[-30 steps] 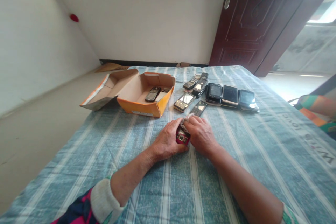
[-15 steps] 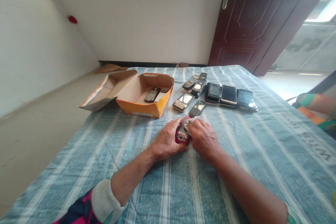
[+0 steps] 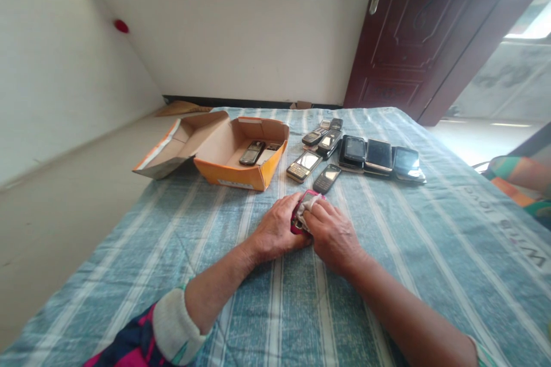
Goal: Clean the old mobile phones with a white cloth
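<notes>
A small red phone (image 3: 302,205) lies on the striped blue cloth (image 3: 241,275) in front of me. My left hand (image 3: 275,230) curls round its left side and holds it. My right hand (image 3: 333,233) presses a small white cloth (image 3: 309,209) onto the phone's face, fingers closed on the cloth. Most of the phone is hidden under both hands. Just beyond them lie a dark phone (image 3: 326,178) and a silver phone (image 3: 303,166).
An open orange cardboard box (image 3: 235,175) with two phones inside stands at the back left. A row of several phones (image 3: 372,156) lies at the back right. A dark wooden door (image 3: 422,28) stands behind, and a colourful fabric (image 3: 520,180) shows at the right edge.
My right hand with the white cloth has slid down over the red phone's face, covering its keypad. The left hand keeps its hold.
</notes>
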### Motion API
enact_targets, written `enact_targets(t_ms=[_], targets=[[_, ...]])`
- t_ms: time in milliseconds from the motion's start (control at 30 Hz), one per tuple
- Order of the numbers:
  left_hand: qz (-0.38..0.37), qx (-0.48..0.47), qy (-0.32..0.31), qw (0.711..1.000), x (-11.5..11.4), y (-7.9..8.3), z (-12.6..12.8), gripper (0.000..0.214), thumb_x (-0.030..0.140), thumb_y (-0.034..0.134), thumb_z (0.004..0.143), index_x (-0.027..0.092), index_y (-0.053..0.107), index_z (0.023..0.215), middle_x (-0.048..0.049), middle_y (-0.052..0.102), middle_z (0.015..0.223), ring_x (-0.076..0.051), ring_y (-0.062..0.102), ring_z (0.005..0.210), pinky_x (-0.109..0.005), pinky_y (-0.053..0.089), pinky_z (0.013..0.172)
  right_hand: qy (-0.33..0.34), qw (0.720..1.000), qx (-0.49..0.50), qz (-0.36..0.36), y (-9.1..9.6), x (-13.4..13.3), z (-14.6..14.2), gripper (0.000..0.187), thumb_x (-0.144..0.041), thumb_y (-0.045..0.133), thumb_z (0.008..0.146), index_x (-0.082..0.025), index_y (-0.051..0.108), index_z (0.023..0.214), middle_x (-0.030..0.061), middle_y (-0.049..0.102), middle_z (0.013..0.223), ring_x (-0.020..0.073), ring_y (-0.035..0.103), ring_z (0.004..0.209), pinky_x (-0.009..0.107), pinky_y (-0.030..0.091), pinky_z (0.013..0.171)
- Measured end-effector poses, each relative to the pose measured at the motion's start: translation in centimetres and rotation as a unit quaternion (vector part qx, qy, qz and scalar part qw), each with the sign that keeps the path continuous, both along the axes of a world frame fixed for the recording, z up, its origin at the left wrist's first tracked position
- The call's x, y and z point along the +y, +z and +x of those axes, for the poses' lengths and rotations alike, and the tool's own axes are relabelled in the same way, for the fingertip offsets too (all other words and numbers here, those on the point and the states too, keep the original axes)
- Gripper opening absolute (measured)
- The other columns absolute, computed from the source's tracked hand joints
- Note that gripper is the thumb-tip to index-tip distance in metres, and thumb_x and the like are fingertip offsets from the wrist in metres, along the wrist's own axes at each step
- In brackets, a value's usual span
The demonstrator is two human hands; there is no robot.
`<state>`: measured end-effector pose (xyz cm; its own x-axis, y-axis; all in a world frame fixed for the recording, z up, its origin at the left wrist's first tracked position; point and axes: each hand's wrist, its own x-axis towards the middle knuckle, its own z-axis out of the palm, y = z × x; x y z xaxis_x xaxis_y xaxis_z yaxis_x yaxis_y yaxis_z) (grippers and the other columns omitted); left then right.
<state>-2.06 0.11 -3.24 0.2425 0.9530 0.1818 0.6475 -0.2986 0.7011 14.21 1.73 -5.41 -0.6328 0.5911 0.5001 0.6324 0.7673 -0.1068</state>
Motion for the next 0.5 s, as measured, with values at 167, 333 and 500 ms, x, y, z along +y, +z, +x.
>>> enact_targets(t_ms=[167,333,500], targets=[[0.009,-0.006,-0.009,1.0,0.1,-0.3,-0.1,0.074,0.024,0.073,0.063,0.021,0.045,0.131,-0.0094,0.058,0.128,-0.028,0.054,0.118,-0.045,0.04,0.106,0.011,1.0,-0.003,-0.002,0.1,-1.1,0.0,0.017,-0.011,0.05,0.09,-0.014,0.066,0.089,0.0103,0.063,0.088,0.0253,0.052,0.09,0.036,0.046,0.077],[0.018,0.005,-0.02,1.0,0.0,-0.3,-0.3,0.07,0.021,0.07,0.065,0.019,0.045,0.13,-0.0108,0.057,0.128,-0.028,0.054,0.118,-0.043,0.041,0.106,0.025,0.999,0.019,0.025,-0.1,-2.7,0.1,0.022,-0.012,0.046,0.093,-0.01,0.066,0.103,0.0123,0.063,0.093,0.0272,0.053,0.097,0.038,0.047,0.081],[0.028,0.018,-0.037,0.999,0.2,-0.3,-0.5,0.066,0.02,0.07,0.062,0.02,0.048,0.125,-0.0097,0.057,0.126,-0.028,0.054,0.117,-0.041,0.042,0.104,0.034,0.998,0.043,0.036,-0.4,-3.0,0.6,0.028,-0.014,0.039,0.097,-0.011,0.063,0.111,0.0126,0.064,0.099,0.0265,0.052,0.108,0.037,0.047,0.086]])
